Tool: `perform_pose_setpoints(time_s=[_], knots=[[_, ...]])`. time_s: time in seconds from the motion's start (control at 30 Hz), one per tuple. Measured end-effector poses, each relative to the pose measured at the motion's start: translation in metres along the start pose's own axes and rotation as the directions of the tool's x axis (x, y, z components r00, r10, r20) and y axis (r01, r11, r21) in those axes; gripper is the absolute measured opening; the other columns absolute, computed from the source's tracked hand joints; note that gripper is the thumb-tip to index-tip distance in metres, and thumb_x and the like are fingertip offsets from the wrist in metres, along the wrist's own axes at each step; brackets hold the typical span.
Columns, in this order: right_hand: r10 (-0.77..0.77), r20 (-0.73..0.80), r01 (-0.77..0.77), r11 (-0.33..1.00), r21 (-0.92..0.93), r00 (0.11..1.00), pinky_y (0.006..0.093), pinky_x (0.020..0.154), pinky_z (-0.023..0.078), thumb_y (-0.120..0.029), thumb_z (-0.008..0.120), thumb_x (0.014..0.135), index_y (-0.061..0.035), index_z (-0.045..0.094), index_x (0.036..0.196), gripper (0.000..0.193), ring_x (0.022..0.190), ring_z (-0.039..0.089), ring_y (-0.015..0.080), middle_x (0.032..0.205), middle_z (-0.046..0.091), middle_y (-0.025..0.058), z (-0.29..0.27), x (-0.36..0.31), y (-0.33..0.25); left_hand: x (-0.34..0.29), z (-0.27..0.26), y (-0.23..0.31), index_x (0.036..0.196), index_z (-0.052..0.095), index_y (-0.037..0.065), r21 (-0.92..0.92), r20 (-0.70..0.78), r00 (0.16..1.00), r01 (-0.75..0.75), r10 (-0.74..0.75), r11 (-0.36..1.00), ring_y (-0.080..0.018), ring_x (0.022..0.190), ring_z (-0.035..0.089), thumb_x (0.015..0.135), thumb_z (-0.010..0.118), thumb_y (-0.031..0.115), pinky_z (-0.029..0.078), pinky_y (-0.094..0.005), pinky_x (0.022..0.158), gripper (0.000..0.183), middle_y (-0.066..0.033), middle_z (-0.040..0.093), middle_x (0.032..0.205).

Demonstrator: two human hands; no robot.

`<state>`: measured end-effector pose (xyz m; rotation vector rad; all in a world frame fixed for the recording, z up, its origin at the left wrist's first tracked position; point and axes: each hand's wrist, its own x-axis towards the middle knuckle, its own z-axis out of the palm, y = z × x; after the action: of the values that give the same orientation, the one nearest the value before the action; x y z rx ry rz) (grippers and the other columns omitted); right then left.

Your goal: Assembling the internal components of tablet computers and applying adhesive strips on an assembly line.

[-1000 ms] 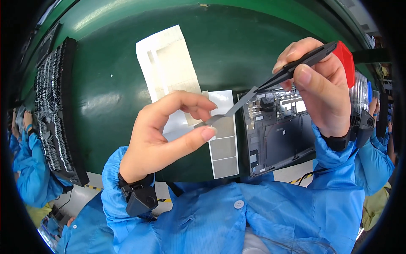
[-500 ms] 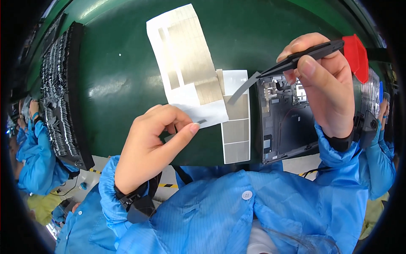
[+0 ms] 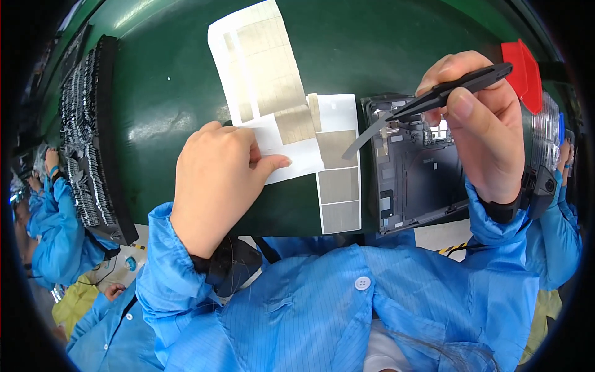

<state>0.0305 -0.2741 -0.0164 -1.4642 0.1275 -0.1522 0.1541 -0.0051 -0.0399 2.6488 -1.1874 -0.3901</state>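
Note:
My right hand [image 3: 480, 124] is closed round black tweezers [image 3: 455, 93]. Their tips grip a thin grey strip [image 3: 365, 137], which hangs over the gap between a narrow label sheet [image 3: 339, 186] and a dark laptop casing [image 3: 427, 180]. My left hand [image 3: 217, 177] has its thumb on the white lower part of a larger backing sheet [image 3: 266, 68] and pinches its edge; the curled fingers are partly hidden. Beige rectangular pieces sit on both sheets, and the larger one overlaps the narrow one.
A long black tray [image 3: 93, 142] packed with small dark parts stands at the left. A red bin [image 3: 524, 74] and clear plastic trays [image 3: 545, 130] are at the right. Other people in blue coats work at both sides of the green table [image 3: 164, 74].
My left hand has turned its back upward and shifted onto the sheet's edge. The tweezers have moved slightly right, carrying the strip off the narrow sheet's top towards the casing.

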Motion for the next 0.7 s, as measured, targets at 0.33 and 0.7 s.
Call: perform_pose_setpoints(time_s=[0.33,0.7], knots=[[0.016,-0.004,-0.016,1.000,0.001,1.000,0.0278,0.075,0.046,-0.023,0.066,0.096,-0.0036,0.063,0.115,0.027,0.089,0.058,0.0151,0.101,0.065,0.0110,-0.017,-0.005,0.001,0.007,-0.015,-0.014,0.087,0.064,-0.004,-0.127,0.065,0.989,0.139,-0.131,0.982,-0.0286,0.056,0.058,0.101,0.060,0.027,0.044,-0.0390,0.057,0.034,-0.0164,0.060,0.063],[0.053,-0.192,-0.055,0.998,-0.004,0.980,0.0292,0.080,0.042,-0.023,0.061,0.099,-0.0039,0.059,0.119,0.028,0.088,0.052,0.0145,0.102,0.060,0.0084,-0.059,-0.042,0.010,-0.003,-0.028,-0.002,0.104,0.062,-0.002,0.143,-0.234,0.971,-0.011,0.045,0.990,-0.0352,0.091,0.055,0.094,0.062,0.007,0.044,-0.0426,0.079,0.014,-0.0169,0.059,0.097]])
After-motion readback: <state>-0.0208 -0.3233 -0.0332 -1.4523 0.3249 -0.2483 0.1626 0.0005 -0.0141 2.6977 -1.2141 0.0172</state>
